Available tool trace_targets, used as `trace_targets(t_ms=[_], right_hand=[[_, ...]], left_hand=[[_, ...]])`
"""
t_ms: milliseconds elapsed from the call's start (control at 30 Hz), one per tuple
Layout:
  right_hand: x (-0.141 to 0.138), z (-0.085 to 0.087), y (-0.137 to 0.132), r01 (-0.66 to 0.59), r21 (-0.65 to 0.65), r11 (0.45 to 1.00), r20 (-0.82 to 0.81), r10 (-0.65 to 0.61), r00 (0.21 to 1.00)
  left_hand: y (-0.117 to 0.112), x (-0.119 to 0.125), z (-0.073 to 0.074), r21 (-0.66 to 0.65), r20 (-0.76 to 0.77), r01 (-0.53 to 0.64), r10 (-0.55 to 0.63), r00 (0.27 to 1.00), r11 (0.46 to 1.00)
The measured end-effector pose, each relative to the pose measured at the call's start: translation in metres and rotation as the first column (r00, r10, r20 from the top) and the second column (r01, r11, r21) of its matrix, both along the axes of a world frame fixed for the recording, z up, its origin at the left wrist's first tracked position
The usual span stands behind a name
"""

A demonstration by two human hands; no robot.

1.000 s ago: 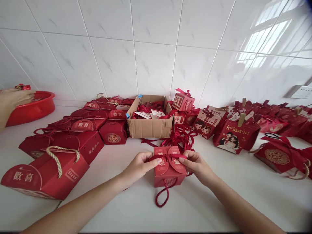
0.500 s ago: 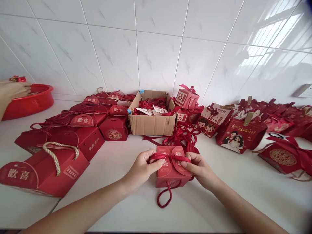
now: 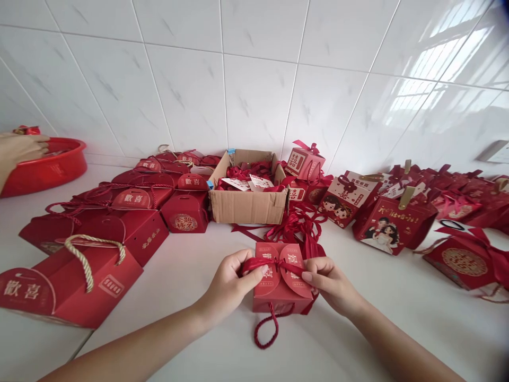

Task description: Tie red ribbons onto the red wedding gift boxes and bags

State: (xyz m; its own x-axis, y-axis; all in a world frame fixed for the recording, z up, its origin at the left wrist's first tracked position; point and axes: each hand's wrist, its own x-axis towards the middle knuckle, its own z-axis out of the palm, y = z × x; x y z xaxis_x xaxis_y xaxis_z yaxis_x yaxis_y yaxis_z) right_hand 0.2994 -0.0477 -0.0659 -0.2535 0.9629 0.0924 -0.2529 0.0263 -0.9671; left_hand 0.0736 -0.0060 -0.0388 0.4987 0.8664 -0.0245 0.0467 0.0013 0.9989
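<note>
In front of me a small red gift box (image 3: 281, 302) with rounded top flaps and gold lettering rests on the white surface. A red satin ribbon (image 3: 259, 262) crosses its top, gathered at the middle where the flaps meet. My left hand (image 3: 234, 280) pinches the ribbon's left part between thumb and fingers. On the other side, my right hand (image 3: 331, 281) pinches the ribbon's right part at the box edge. A dark red twisted cord loop (image 3: 265, 339) hangs from the box's near side onto the surface. Behind the box lies a heap of loose red ribbon (image 3: 304, 225).
A cardboard box (image 3: 248, 207) holding red ribbons and cards stands behind. Many red gift boxes (image 3: 139, 233) are grouped at left, with more boxes (image 3: 393, 223) at right. Another person's hand (image 3: 19, 151) reaches into a red basin (image 3: 59, 168) at far left. A tiled wall backs everything.
Both hands still hold the ribbon; its right part now shows less beside the knot and my right hand sits slightly lower. The view has shifted a little.
</note>
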Motion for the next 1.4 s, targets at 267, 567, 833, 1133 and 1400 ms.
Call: trace_targets(t_ms=[267,567,833,1133,1400], right_hand=[[0.003,0.006,-0.001,-0.060,0.001,0.998,-0.034,0.060,0.998],[0.007,0.001,0.004,-0.043,-0.027,0.999,-0.083,0.040,0.996],[0.018,0.001,0.010,-0.064,-0.043,0.997,-0.035,0.063,0.997],[0.045,0.020,0.002,-0.159,0.000,0.987,0.082,0.158,0.984],[0.024,0.048,-0.007,-0.143,0.022,0.989,0.039,0.142,0.989]], left_hand=[[-0.003,0.000,0.001,-0.045,0.016,0.009,-0.008,1.000,0.999],[0.002,-0.002,0.004,-0.110,0.125,0.090,-0.076,0.989,0.990],[0.010,-0.008,0.009,-0.084,0.109,0.146,-0.137,0.985,0.986],[0.003,-0.010,0.012,0.034,-0.037,0.081,-0.080,0.996,0.996],[0.000,-0.010,0.013,0.212,-0.183,0.052,-0.013,0.983,0.976]])
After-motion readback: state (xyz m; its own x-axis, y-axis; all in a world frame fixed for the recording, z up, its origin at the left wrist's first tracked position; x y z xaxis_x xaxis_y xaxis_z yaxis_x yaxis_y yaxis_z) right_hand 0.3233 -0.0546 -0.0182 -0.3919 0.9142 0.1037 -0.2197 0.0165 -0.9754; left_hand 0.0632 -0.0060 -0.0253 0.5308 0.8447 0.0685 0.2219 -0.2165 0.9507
